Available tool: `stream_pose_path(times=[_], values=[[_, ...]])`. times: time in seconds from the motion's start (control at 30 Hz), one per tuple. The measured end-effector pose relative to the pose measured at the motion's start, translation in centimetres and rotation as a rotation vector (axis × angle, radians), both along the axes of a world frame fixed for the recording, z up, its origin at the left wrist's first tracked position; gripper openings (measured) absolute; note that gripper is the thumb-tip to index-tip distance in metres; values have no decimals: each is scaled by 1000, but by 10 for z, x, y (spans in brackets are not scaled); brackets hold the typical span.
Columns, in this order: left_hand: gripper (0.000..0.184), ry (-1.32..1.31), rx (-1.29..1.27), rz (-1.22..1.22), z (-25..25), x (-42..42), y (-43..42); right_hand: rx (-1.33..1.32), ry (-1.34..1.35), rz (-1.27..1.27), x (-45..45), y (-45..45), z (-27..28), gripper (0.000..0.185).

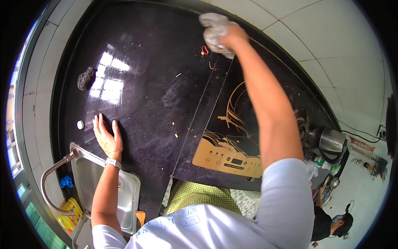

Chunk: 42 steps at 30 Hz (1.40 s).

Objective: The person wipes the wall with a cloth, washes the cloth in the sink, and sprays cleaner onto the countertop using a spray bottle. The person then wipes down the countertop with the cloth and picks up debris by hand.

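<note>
My right hand [235,37] grips a crumpled, greyish-white cloth [215,33] at the far back of the dark countertop [145,95]; both are slightly blurred. Close below the cloth lie a small red loop [205,50] and some crumbs. My left hand [108,139] rests flat on the counter with fingers stretched, just beyond the sink [132,199]. A white round cap [80,125] sits left of it. Farther back is a dark scouring pad [86,79]. Beneath my right arm, an induction cooker [226,159] with a gold control panel is partly hidden.
A curved faucet [49,174] stands at the sink's left, near a yellow bottle [70,213] and a blue item [66,181]. A steel kettle [331,143] is at right. Another person [331,224] is at lower right. A wooden spatula [141,216] lies by the sink.
</note>
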<state>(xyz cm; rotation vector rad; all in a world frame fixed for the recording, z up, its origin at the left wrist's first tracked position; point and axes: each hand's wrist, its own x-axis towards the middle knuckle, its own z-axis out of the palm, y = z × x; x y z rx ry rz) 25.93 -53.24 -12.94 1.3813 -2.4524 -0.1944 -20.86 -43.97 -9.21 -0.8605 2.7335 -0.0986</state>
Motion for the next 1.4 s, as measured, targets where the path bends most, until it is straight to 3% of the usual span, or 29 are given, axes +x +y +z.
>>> stream_pose_path(times=[0.2, 0.23, 0.27, 0.3, 0.33, 0.37, 0.47, 0.57, 0.63, 0.67, 0.73, 0.77, 0.83, 0.87, 0.93, 1.03, 1.13, 1.17, 1.27, 1.37, 1.4], values=[[52, -1, -28, -1, -1, 0, 0, -192, -171, -9, 52, -51, 7, 42], [52, 11, -23, 3, -1, 0, 0, -316, -247, 53, 37, -54, -17, 42], [52, 20, -15, 10, -1, 1, 0, -590, -545, 15, 36, -46, -10, 39], [53, 17, -22, 10, -1, 2, 0, -797, -666, -121, 33, -28, -4, 33], [52, 18, -20, 5, 0, 2, 0, -982, -685, -113, 19, -15, -9, 30], [52, 22, -15, 7, 1, 2, 0, -1006, -544, -129, 18, 5, 13, 30], [51, 41, -13, 17, 0, 2, -1, -912, -265, -115, -12, 68, 50, 35], [51, 65, -14, 2, 1, 4, -2, -551, 303, -9, -42, 136, 66, 41], [52, 54, -12, 4, 1, 4, -2, -185, 299, 77, -56, 175, 66, 39], [52, 51, -5, 4, 1, 4, -2, 65, 221, -8, -51, 181, 65, 38], [53, 46, -5, 10, 2, 3, -2, -122, -265, -224, -83, 208, 5, 54], [53, 39, -3, 10, 1, 3, -2, -118, -263, -228, -100, 206, -29, 54], [54, 42, 0, 9, 2, 3, -1, -142, -24, -338, -129, 201, -77, 74], [54, 44, -2, 6, 1, 2, -1, 84, -36, -349, -84, 157, -23, 85], [55, 42, -8, -22, 1, 3, -1, 98, -24, -336, -47, 105, 0, 78], [54, 41, -15, -38, 0, 2, -1, 68, 13, -92, -4, 29, 0, 53], [53, 23, -1, -15, -5, 3, 0, 120, 10, -38, 33, -21, 15, 49], [53, 25, 7, -14, -5, 4, 0, 96, 61, -96, 38, -23, 16, 49], [53, 5, 0, -31, -5, 4, -1, -33, -125, -67, 5, 8, 13, 42], [53, 4, -19, -53, -6, 6, -2, 55, -144, -180, -41, 83, 3, 41], [53, 2, -27, -51, -5, 5, -1, 32, -36, -192, -55, 113, -8, 42]])
